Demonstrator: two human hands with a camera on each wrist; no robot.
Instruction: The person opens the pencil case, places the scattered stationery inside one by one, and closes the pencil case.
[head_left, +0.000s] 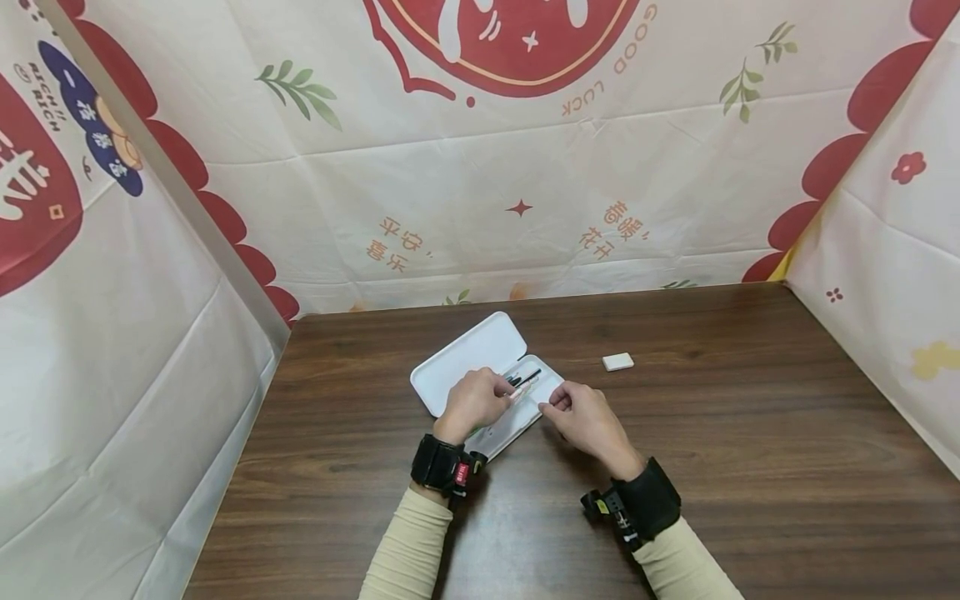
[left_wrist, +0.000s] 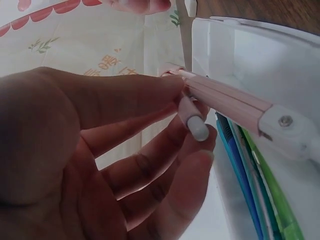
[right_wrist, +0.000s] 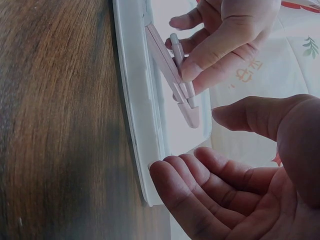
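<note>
A white pencil case (head_left: pixel 543 377) lies with its lid (head_left: pixel 468 354) flipped back on the far left side. My left hand (head_left: pixel 476 400) reaches over it and pinches a pink drawing compass (left_wrist: pixel 227 97) between thumb and fingers. In the right wrist view the compass (right_wrist: pixel 165 55) slants above the case, its pink tip free past the fingertips. Several pens (left_wrist: pixel 250 175), blue, teal and green, lie inside the case. Beside the near right edge, my right hand (head_left: pixel 588 417) holds nothing, its fingers loosely bent and the thumb apart from them.
On the brown wooden table (head_left: pixel 750 400), a small white block (head_left: pixel 618 362) lies to the right of the case. Printed cloth (head_left: pixel 465 167) hangs behind the table and along both sides.
</note>
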